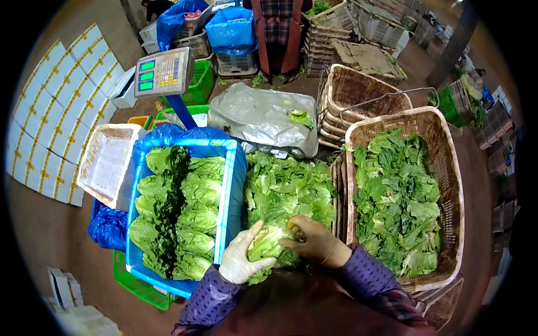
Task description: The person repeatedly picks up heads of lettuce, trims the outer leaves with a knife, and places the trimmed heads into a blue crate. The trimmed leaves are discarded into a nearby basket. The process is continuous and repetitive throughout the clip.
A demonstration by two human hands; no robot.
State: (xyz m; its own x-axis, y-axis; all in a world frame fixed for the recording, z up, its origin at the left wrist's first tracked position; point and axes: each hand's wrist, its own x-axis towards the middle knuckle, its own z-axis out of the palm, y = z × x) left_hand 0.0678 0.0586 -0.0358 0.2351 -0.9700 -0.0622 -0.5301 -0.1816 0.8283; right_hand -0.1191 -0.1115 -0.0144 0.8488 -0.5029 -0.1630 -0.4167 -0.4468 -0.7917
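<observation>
My left hand (241, 257), in a whitish glove, grips a romaine-type lettuce head (267, 243) low in front of my body. At the head's right side is my right hand (317, 241), its fingers curled and its thumb against the leaves; whether it pinches anything is hidden. Just beyond both hands spreads a heap of loose green lettuce leaves (290, 185). To the left, a blue-lined crate (226, 206) holds lettuce heads in two columns, leafy ends facing inward. A soil-stained plastic crate (456, 201) on the right contains more lettuce (399, 206).
A digital scale display (163, 72) rises on a blue post behind the blue-lined crate. A foam box (107, 161) stands left of it. Grey plastic sheeting (265, 113) covers something ahead. Nested dirty crates (365, 90) are back right. A person (277, 38) stands at the far side.
</observation>
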